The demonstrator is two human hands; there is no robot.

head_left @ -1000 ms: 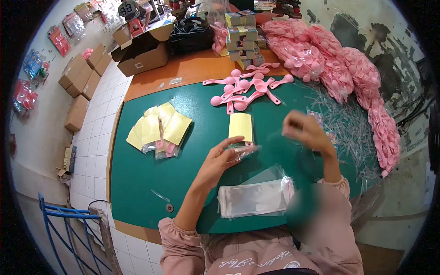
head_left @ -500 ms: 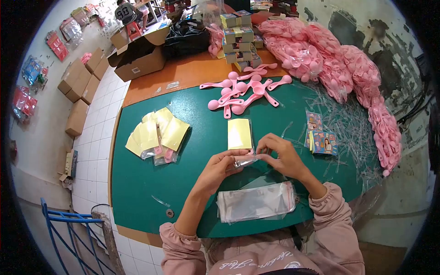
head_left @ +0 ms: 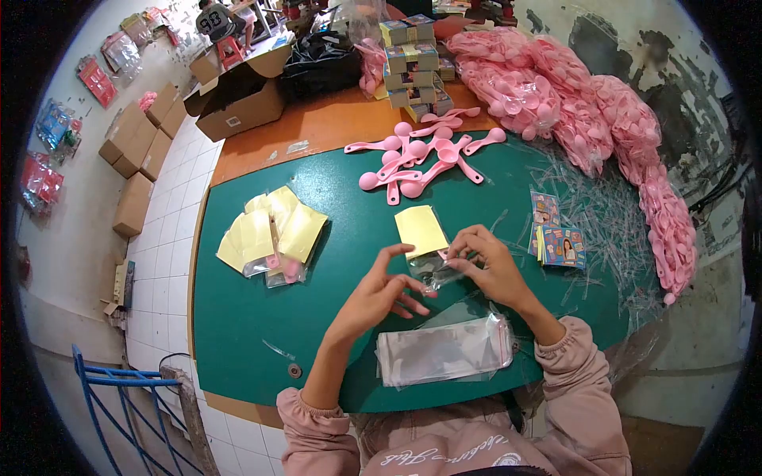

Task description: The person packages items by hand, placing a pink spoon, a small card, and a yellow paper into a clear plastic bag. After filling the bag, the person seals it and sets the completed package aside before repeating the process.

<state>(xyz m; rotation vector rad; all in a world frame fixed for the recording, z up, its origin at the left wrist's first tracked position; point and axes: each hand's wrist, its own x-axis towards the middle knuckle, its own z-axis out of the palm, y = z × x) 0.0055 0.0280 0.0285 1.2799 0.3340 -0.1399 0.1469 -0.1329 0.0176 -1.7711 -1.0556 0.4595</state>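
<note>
While the right hand pinches its lower end between fingertips, the clear packet lies on the green table, its upper part filled by a pale yellow card and a bit of pink showing near the glossy, crinkled bottom. Just beside it, the left hand hovers with fingers spread, gripping nothing, above a stack of empty clear bags.

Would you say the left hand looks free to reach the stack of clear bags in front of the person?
Probably yes: the left hand is open and holds nothing, and the stack of clear bags lies uncovered just below it.
</note>
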